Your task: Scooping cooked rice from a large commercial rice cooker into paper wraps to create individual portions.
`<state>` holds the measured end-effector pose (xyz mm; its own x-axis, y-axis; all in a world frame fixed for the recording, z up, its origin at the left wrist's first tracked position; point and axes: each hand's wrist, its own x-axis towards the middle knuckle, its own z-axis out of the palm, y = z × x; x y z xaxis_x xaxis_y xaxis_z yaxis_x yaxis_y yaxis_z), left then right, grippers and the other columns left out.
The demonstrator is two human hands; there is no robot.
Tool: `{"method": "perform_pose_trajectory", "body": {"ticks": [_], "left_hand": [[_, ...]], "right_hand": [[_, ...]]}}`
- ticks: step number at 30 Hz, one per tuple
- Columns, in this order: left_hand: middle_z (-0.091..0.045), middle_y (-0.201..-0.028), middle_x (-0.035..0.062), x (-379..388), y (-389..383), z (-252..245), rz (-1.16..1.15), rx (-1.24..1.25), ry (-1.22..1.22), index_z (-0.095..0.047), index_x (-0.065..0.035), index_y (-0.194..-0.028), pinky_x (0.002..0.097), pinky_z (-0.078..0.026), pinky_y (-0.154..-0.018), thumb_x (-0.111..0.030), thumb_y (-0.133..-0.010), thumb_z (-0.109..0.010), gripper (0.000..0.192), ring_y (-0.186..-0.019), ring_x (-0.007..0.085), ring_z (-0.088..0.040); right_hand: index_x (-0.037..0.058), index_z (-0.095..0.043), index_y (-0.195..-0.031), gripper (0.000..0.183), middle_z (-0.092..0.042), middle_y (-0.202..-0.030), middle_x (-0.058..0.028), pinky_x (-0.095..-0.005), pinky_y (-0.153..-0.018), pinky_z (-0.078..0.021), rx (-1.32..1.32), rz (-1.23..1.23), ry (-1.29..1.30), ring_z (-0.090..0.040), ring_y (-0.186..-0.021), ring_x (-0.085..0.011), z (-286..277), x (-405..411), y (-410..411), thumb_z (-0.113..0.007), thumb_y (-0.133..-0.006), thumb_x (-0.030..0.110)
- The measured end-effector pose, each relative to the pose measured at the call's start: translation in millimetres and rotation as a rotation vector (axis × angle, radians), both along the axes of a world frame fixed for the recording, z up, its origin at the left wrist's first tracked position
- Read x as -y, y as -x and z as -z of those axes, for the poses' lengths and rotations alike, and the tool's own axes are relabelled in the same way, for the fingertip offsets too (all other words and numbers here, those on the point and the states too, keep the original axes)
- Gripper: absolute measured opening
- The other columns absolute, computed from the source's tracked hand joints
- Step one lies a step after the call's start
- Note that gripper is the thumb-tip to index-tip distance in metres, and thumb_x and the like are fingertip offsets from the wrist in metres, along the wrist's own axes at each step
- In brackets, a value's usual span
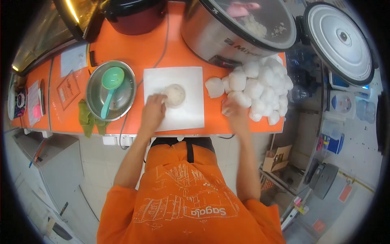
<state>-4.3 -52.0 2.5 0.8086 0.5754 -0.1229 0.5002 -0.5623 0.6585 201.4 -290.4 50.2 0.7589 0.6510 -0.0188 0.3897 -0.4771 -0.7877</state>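
A round mound of rice (175,95) lies on a square white paper sheet (189,117) on the orange table. My left hand (154,111) is at the mound's left edge, its fingers bent; whether they pinch anything does not show. Blurred, my right hand (234,111) is at the lower left of a heap of white wrapped bundles (263,87), near one of them. Its grip is unclear. One more white bundle (215,87) lies at the heap's left end. Above the heap stands a large Miyako rice cooker (225,42) with rice and a pink scoop (239,10) inside.
Left of the paper is a steel bowl (91,102) holding a green ladle (113,78), partly over a green cloth (86,119). A dark red cooker (137,21) stands behind. The big cooker's open lid (339,42) is at right. A grey cable (166,45) crosses the table.
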Motion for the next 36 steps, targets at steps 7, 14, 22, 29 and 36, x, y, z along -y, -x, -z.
{"method": "perform_pose_trajectory", "body": {"ticks": [7,14,22,29,36], "left_hand": [[-0.056,-0.105,0.0104,102.1,-12.1,34.6,0.343,0.155,0.157,-0.057,-0.0092,-0.108,0.0401,-0.051,-0.080,-0.014,-0.075,-0.071,0.036,-0.098,0.0296,-0.058],[-0.057,-0.103,0.0071,110.9,-30.4,33.7,0.307,0.109,0.081,-0.057,-0.0096,-0.108,0.0399,-0.050,-0.079,-0.021,-0.072,-0.077,0.043,-0.095,0.0279,-0.058],[-0.058,-0.104,0.0083,105.1,-28.2,32.6,0.291,0.110,0.163,-0.057,-0.0088,-0.108,0.0403,-0.050,-0.080,-0.016,-0.071,-0.077,0.042,-0.098,0.0296,-0.058],[-0.068,-0.091,0.0146,79.9,-18.6,34.0,0.228,0.080,0.687,-0.066,0.0007,-0.110,0.0329,-0.051,-0.072,-0.015,-0.083,-0.071,0.032,-0.076,0.0218,-0.062],[-0.067,-0.078,0.0136,61.6,-12.4,24.2,0.079,0.014,0.810,-0.069,0.0030,-0.103,0.0335,-0.050,-0.067,-0.014,-0.088,-0.066,0.023,-0.067,0.0204,-0.062]], "right_hand": [[-0.0058,-0.067,-0.100,0.024,-0.065,-0.089,-0.0183,-0.0341,-0.071,-0.0488,-0.232,-0.025,0.239,-0.063,-0.082,-0.0225,95.8,40.2,84.8,-0.049,-0.086,0.002],[-0.0042,-0.068,-0.102,0.022,-0.064,-0.094,-0.0135,-0.0320,-0.071,-0.0484,-0.433,0.071,0.164,-0.061,-0.078,-0.0200,80.6,35.9,82.6,-0.056,-0.085,0.002],[-0.0040,-0.071,-0.092,0.017,-0.060,-0.088,-0.0110,-0.0306,-0.073,-0.0462,-0.328,0.086,0.251,-0.059,-0.081,-0.0181,85.5,21.8,92.4,-0.069,-0.085,0.011],[-0.0054,-0.069,-0.090,0.018,-0.057,-0.084,-0.0105,-0.0296,-0.071,-0.0468,-0.541,0.069,0.032,-0.060,-0.079,-0.0188,74.4,8.4,93.0,-0.071,-0.084,0.011],[-0.0052,-0.065,-0.100,0.020,-0.063,-0.099,-0.0161,-0.0330,-0.077,-0.0505,-0.099,0.027,0.158,-0.064,-0.090,-0.0229,21.1,-19.9,86.7,-0.067,-0.083,0.004]]}}
